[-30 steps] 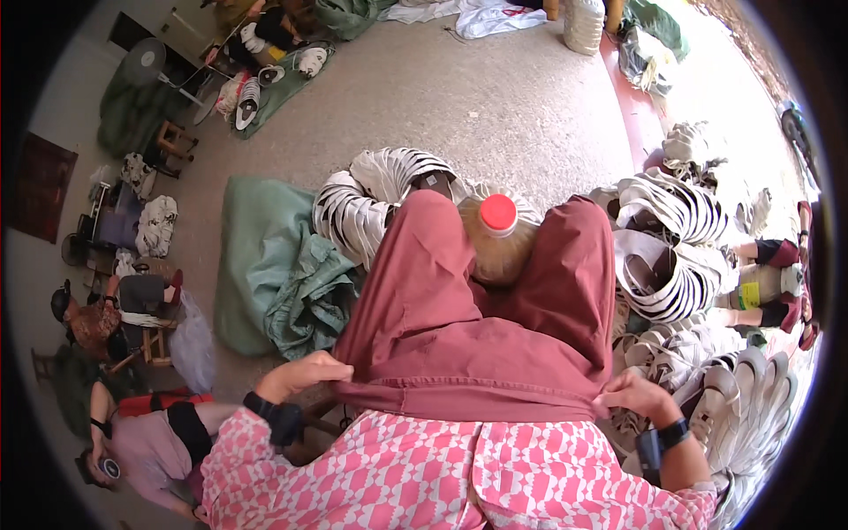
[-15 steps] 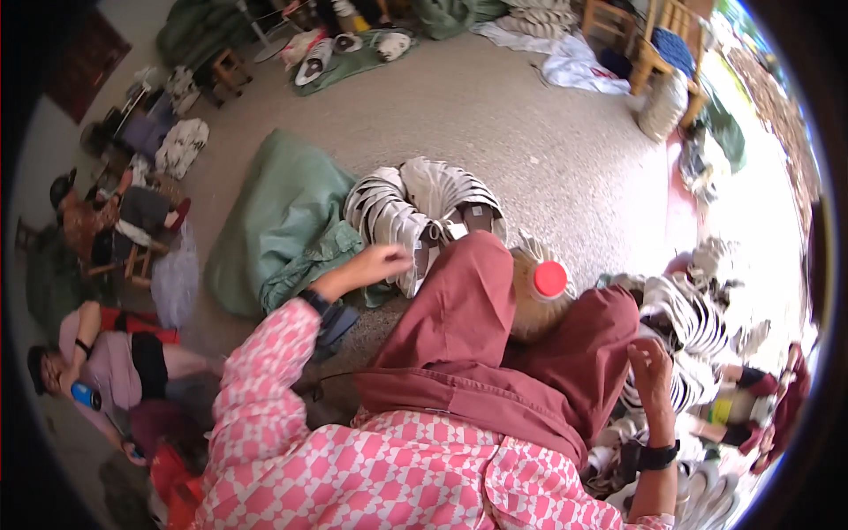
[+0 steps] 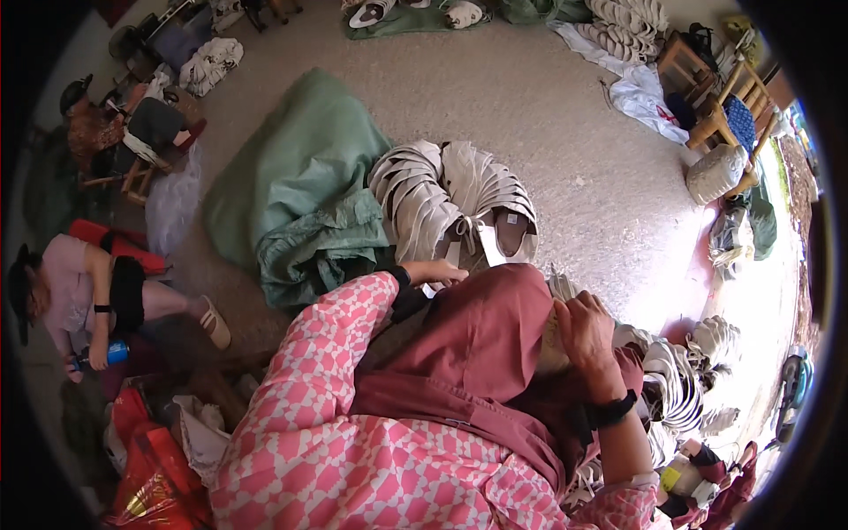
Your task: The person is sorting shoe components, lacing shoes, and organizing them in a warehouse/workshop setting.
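A ring-like row of cream shoes, packed closely together, lies on the floor in front of my knees. A pale lace or strap shows at its near end. My left hand is between these shoes and my left knee, its fingers drawn together. What they hold, if anything, is hidden. Over the gap between my knees, my right hand has bent fingers pressed together; I cannot make out anything in them. Beneath it a tan container shows in part, its top covered by the hand.
A green sack slumps left of the shoes. More stacked shoes lie by my right knee. Wooden chairs and a filled clear bag stand far right. A person sits at left near a red bag.
My left hand has moved right and down to behind my left knee. My right hand has come up and inward over the red-lidded container, hiding its lid. The view has shifted.
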Motion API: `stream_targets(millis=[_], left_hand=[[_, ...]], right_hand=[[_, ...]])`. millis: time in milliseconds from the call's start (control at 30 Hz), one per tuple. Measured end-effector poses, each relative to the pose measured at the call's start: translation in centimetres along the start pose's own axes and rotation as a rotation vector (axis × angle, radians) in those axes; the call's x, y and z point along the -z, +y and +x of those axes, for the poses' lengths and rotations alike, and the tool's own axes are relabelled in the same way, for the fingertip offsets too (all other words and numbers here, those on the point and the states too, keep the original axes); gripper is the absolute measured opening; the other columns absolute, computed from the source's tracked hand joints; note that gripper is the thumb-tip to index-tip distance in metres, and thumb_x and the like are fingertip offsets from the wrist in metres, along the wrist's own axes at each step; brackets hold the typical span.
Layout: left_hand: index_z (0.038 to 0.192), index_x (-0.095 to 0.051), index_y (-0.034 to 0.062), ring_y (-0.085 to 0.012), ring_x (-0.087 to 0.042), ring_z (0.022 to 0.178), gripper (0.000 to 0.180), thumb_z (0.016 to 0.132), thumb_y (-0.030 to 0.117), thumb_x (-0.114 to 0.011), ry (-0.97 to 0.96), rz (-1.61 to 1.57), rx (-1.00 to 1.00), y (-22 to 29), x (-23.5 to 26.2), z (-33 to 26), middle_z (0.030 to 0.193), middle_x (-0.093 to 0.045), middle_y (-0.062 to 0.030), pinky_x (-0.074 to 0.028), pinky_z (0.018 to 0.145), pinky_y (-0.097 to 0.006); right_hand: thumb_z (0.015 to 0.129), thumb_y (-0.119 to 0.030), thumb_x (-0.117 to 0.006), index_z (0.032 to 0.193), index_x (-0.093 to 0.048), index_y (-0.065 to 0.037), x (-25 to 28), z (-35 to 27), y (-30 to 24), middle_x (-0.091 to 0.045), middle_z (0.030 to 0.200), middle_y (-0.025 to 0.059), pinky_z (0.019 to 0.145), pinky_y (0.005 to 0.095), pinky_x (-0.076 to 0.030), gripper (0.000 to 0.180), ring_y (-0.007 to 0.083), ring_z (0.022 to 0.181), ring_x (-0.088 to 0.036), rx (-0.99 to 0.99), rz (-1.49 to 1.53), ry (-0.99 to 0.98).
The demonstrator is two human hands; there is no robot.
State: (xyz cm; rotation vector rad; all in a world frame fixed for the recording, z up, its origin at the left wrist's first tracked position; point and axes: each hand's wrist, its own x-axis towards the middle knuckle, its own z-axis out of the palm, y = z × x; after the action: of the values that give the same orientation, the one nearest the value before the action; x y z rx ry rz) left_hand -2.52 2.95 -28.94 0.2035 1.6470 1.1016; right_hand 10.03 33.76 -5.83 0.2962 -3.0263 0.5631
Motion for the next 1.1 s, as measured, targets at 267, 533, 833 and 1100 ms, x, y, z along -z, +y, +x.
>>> stream_targets(millis=[267, 533, 833, 1100], left_hand=[[0.145, -0.028, -0.0002, -0.024, -0.05, 0.116, 0.092, 0.077, 0.042, -0.072, 0.452, 0.094, -0.134, 1.8, 3.2, 7.1, 0.141, -0.041, -0.0174, -0.044, 0.093, -0.037], [0.148, -0.013, 0.0039, -0.0344, -0.032, 0.136, 0.11, 0.064, 0.033, -0.079, 0.756, 0.099, -0.035, 1.1, 1.9, 13.7, 0.149, -0.028, -0.02, -0.03, 0.11, -0.038], [0.092, -0.064, -0.0006, -0.0364, -0.064, 0.09, 0.048, 0.081, 0.046, -0.062, 0.757, 0.214, -0.07, 0.2, 5.4, 13.4, 0.09, -0.066, -0.0223, -0.048, 0.08, -0.042], [0.074, -0.061, -0.0016, -0.0355, -0.062, 0.073, 0.033, 0.081, 0.031, -0.058, 0.937, 0.07, -0.505, 9.0, 13.5, 8.0, 0.074, -0.063, -0.0212, -0.047, 0.067, -0.041]], right_hand=[[0.088, -0.022, -0.059, 0.074, -0.062, -0.004, 0.3, -0.1, 0.4, -0.058, 0.079, 0.0131, 0.069, 0.0428, -0.046, 0.023, 0.0338, 0.077, -0.056, -0.06, 0.037, 0.034], [0.085, -0.016, -0.059, 0.078, -0.063, -0.004, 0.3, 0.3, 0.1, -0.059, 0.081, 0.0111, 0.068, 0.0406, -0.045, 0.015, 0.0314, 0.076, -0.056, -0.08, 0.089, 0.02], [0.084, -0.015, -0.06, 0.079, -0.063, -0.005, 0.4, 0.4, 0.2, -0.06, 0.081, 0.0099, 0.069, 0.0407, -0.046, 0.011, 0.0309, 0.077, -0.057, -0.061, 0.096, 0.009], [0.083, -0.013, -0.059, 0.08, -0.063, -0.004, 0.5, -0.1, 1.2, -0.06, 0.082, 0.0105, 0.069, 0.0411, -0.046, 0.01, 0.0315, 0.077, -0.057, -0.085, 0.082, 0.022]])
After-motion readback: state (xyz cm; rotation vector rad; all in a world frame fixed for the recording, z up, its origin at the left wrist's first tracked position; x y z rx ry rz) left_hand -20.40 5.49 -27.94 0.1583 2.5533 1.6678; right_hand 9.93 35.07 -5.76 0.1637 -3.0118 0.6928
